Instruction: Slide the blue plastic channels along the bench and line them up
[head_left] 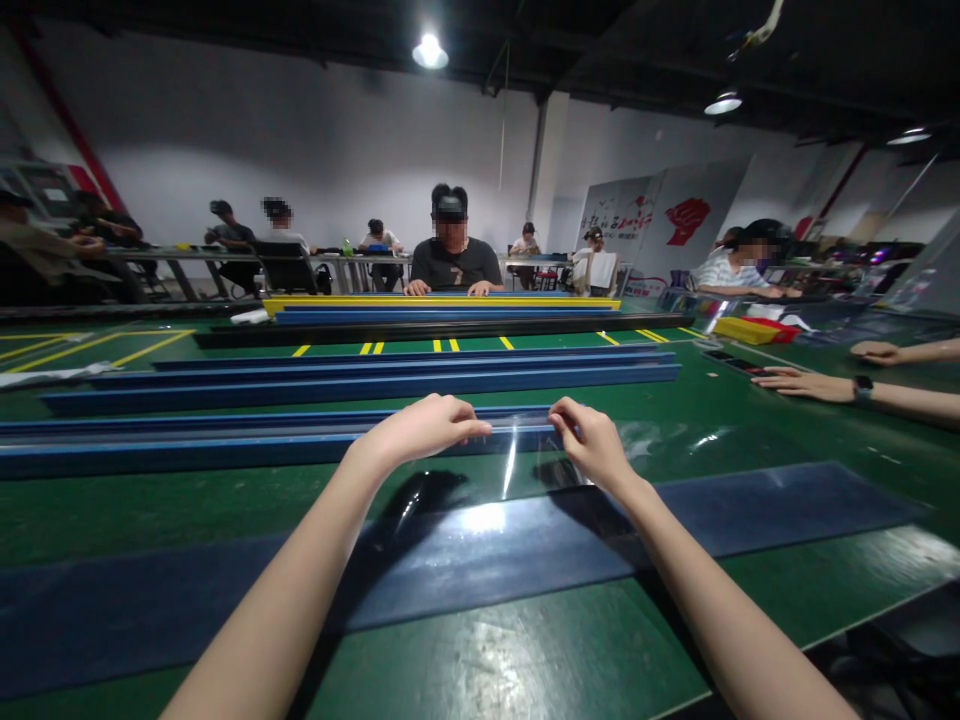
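Centre: left hand (pixel 441 422) and right hand (pixel 592 442) pinch one clear film (pixel 517 462); lower frame: one blue strip (pixel 787 503) on one counter (pixel 600 640); upper centre: one yellow rail (pixel 450 304).

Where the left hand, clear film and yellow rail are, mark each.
Left hand (pixel 433 422): head view, back of the hand.
Clear film (pixel 511 456): head view, on its bright streak.
Yellow rail (pixel 442 303): head view, middle of its length.

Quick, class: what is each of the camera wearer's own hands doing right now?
Left hand: closed, thumb and fingers pinching the clear film.
Right hand: closed, fingertips pinching the same film.
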